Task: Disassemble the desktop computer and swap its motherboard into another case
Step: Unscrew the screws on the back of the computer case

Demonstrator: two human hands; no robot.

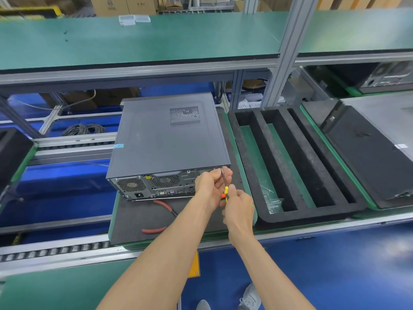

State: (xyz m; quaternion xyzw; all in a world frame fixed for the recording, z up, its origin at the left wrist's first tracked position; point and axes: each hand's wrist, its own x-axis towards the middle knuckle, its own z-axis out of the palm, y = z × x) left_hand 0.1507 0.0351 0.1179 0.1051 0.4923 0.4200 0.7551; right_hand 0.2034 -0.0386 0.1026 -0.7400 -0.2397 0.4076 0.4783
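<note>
Yellow-handled screwdriver (224, 186) gripped by both hands' closed fingers (225, 175) at computer (166, 144) rear.

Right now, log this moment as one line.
stage: unscrewing cover | left hand: steadies screwdriver shaft | right hand: on handle | tip: computer case rear top-right corner | pliers: idle

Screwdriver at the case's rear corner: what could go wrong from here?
1. The screwdriver meets the desktop case at its top rear corner; only the left hand guides the shaft, so the tip could slip and mar the panel.
2. A freed screw could drop onto the black mat or off its edge, since nothing sits under that corner.
3. The red-handled pliers lie by the left forearm and could get knocked.
</note>
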